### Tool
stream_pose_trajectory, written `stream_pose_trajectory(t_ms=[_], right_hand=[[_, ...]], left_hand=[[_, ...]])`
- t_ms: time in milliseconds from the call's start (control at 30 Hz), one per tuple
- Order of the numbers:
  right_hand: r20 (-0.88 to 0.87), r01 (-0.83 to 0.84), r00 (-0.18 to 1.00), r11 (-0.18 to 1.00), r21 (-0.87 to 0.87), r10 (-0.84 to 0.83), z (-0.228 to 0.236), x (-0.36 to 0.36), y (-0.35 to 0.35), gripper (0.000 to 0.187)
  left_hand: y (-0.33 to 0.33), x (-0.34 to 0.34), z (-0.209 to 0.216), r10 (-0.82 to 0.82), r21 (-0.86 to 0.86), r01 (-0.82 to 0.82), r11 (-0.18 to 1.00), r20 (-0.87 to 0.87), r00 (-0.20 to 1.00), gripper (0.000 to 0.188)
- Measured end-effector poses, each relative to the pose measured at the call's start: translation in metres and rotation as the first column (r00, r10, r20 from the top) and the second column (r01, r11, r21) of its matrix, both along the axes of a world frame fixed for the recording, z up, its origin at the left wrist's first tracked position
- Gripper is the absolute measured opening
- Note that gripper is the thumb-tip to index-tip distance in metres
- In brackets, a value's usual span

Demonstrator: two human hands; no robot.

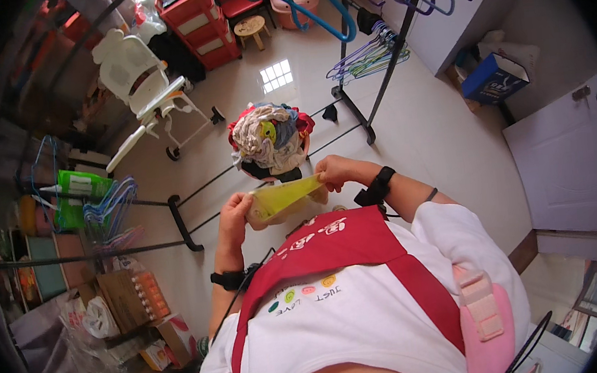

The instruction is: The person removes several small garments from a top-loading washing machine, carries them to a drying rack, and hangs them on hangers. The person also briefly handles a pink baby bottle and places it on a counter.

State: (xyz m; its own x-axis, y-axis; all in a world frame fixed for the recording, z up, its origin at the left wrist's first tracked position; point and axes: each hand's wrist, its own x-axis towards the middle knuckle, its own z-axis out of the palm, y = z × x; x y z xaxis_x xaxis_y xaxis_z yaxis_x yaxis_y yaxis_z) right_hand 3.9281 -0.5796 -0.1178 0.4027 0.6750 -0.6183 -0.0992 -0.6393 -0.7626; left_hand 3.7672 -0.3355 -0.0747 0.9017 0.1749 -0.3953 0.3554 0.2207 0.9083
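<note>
Right, both my hands are closed in pinches on one yellow-green cloth (287, 200): my left hand (237, 210) grips its left edge, and my right hand (336, 171) nips its upper right corner, so it hangs stretched in the air between my red apron (340, 243) and the heap of clothes (265, 136). That heap rises above the rim of a pinkish basket (307, 147) among the low bars of a black rack, well in from the floor's edges (439, 151). The right-hand pinch looks small to me — if those fingertips slip, that corner would probably sag or fold over. Should both grips fail, the cloth could land on the floor or against the heap's near edge, where a dark piece (279, 175) hangs low. Knocking such a tall pile might spill some of it — and the black cable (261, 263) by my left wrist could catch on something if I reach carelessly.
</note>
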Motion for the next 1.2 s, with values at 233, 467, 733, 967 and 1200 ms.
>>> stream_pose_trajectory(t_ms=[233, 467, 733, 967, 1200], right_hand=[[0.053, 0.125, 0.99, 0.987, 0.104, -0.131, -0.005, 0.005, -0.002, 0.018], [0.148, 0.133, 0.977, 0.983, 0.122, -0.151, 0.018, 0.021, 0.009, 0.018], [0.484, -0.016, 0.875, 0.999, 0.052, -0.011, 0.012, 0.042, -0.004, 0.023], [0.532, -0.007, 0.845, 0.994, 0.108, -0.052, 0.06, 0.045, -0.001, 0.015], [0.491, -0.034, 0.871, 0.999, 0.042, 0.009, 0.071, 0.01, 0.008, 0.017]], left_hand=[[0.004, 0.004, 0.004, 0.056, 0.511, -0.158, 0.845, 0.209, 0.976, 0.016], [-0.002, 0.032, 0.004, 0.152, 0.793, -0.285, 0.539, 0.242, 0.958, 0.009], [-0.027, 0.028, -0.006, 0.014, 0.97, -0.224, 0.099, 0.224, 0.975, 0.01], [-0.024, 0.042, 0.014, 0.096, 0.854, -0.287, 0.434, 0.273, 0.957, 0.009], [-0.008, 0.028, 0.023, -0.03, 0.834, -0.267, 0.483, 0.32, 0.947, 0.012]])
